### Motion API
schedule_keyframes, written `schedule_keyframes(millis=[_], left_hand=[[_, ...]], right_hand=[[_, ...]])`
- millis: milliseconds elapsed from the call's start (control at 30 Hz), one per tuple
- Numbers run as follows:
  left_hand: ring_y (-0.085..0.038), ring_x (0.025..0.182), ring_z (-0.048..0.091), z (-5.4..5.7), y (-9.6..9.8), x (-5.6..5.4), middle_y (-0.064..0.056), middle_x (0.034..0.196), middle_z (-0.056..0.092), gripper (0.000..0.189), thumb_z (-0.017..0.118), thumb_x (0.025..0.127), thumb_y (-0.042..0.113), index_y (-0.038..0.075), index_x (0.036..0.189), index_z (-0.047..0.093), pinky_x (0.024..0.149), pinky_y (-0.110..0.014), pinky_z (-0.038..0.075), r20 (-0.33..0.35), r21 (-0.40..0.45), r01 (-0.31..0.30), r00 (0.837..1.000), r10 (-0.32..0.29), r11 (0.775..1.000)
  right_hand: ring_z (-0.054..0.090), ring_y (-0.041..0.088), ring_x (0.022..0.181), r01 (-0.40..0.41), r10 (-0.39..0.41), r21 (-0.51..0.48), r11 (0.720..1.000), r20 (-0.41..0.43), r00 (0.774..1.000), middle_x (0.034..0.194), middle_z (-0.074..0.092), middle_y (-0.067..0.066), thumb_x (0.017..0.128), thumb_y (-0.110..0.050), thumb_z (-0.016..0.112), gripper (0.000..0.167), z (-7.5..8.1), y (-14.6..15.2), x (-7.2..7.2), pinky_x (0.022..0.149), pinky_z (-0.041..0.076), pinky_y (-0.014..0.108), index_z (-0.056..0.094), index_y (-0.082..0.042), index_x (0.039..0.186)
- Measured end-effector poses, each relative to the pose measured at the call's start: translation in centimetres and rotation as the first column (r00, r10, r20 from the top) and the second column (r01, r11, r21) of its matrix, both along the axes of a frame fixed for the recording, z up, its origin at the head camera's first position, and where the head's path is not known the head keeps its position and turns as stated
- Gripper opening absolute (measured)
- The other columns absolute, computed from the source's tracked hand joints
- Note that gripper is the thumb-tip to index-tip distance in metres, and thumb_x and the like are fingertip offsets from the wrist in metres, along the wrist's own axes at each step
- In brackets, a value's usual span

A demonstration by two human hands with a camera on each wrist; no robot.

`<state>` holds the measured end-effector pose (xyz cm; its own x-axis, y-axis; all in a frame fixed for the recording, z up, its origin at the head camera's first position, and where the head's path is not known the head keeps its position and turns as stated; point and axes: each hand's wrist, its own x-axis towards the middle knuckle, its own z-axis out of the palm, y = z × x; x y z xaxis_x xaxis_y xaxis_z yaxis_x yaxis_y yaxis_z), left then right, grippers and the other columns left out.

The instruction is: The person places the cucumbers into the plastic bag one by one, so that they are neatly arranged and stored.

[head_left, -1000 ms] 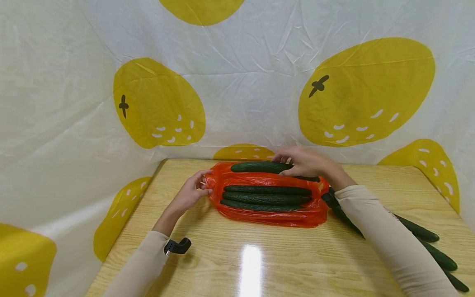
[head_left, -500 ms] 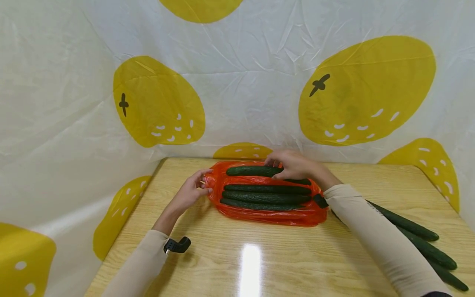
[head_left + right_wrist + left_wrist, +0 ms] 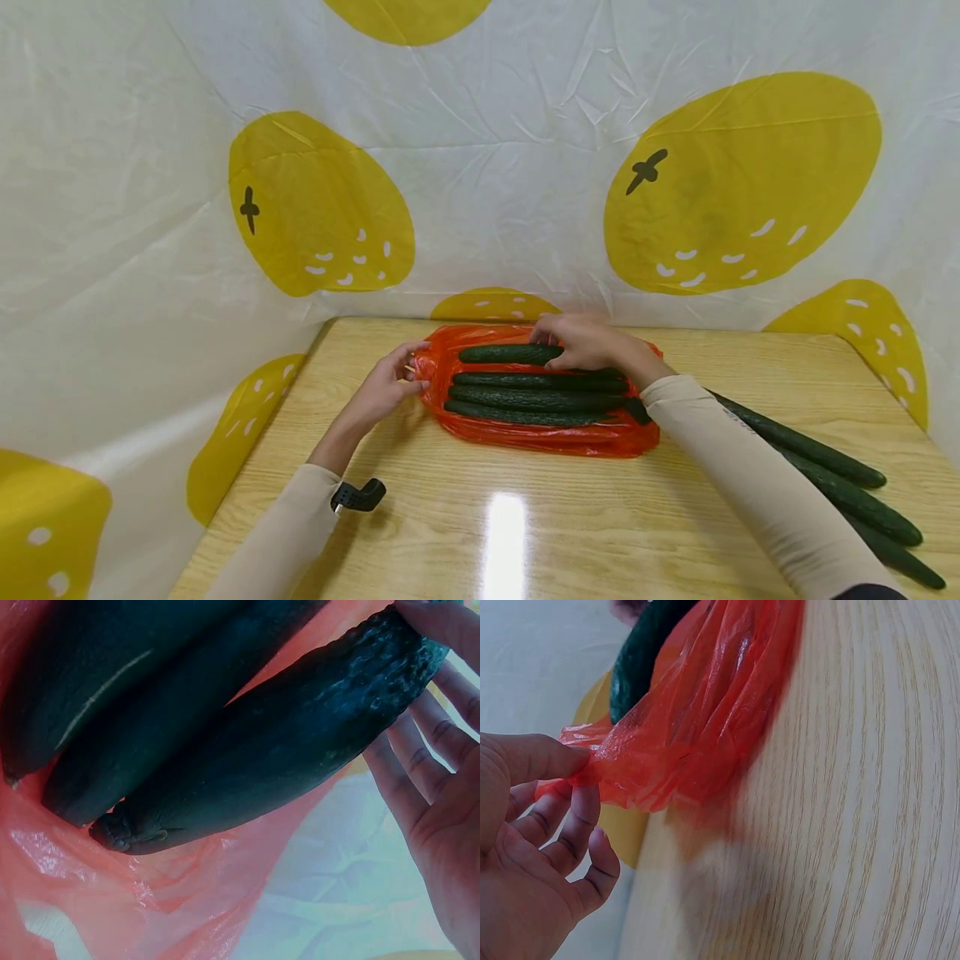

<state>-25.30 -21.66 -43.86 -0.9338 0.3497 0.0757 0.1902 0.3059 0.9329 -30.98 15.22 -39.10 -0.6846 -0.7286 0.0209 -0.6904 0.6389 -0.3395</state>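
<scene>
A red plastic bag (image 3: 570, 442) lies flat on the table, with three cucumbers (image 3: 536, 400) side by side on it. At the bag's left end my left hand (image 3: 386, 385) pinches the plastic between thumb and fingers, plainly seen in the left wrist view (image 3: 547, 817). My right hand (image 3: 588, 342) holds another cucumber (image 3: 495, 354) near its middle, at the bag's far side, almost parallel to the row. In the right wrist view this cucumber (image 3: 262, 750) lies close beside the others, thumb on one side and fingers (image 3: 427, 750) on the other.
More cucumbers (image 3: 847, 492) lie fanned out on the wooden table (image 3: 420, 533) at the right, partly behind the right sleeve. A white cloth with yellow fruit prints (image 3: 510, 225) hangs along the table's back and left side. A black strap (image 3: 360, 496) is on the left wrist.
My right hand has brought its cucumber leftward and nearer, down toward the row on the bag. The left hand stays at the bag's left end.
</scene>
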Motion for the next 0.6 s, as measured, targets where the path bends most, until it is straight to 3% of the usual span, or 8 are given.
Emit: schedule_keyframes(millis=[300, 600], left_hand=[[-0.024, 0.086, 0.050, 0.0, 0.0, -0.1, -0.020, 0.111, 0.056, 0.063, 0.067, 0.091, -0.008, 0.005, 0.149, 0.047, 0.070, -0.029, 0.050, 0.003, 0.003, 0.004, 1.000, -0.004, 1.000], [-0.021, 0.085, 0.051, -0.2, -0.1, 0.0, -0.017, 0.109, 0.055, 0.062, 0.067, 0.090, -0.009, 0.003, 0.148, 0.047, 0.069, -0.024, 0.049, -0.005, 0.009, -0.003, 1.000, 0.003, 1.000]], right_hand=[[0.063, 0.024, 0.105, 0.005, -0.004, 0.036, 0.999, -0.026, 1.000, 0.121, 0.062, 0.005, 0.086, -0.021, 0.081, 0.043, -0.8, -0.5, -0.2, 0.090, 0.052, 0.044, 0.066, -0.012, 0.126], [0.061, 0.022, 0.106, 0.033, -0.026, 0.092, 0.995, -0.075, 0.997, 0.120, 0.062, 0.004, 0.083, -0.025, 0.083, 0.044, -1.7, -1.1, -0.5, 0.089, 0.051, 0.044, 0.066, -0.015, 0.123]])
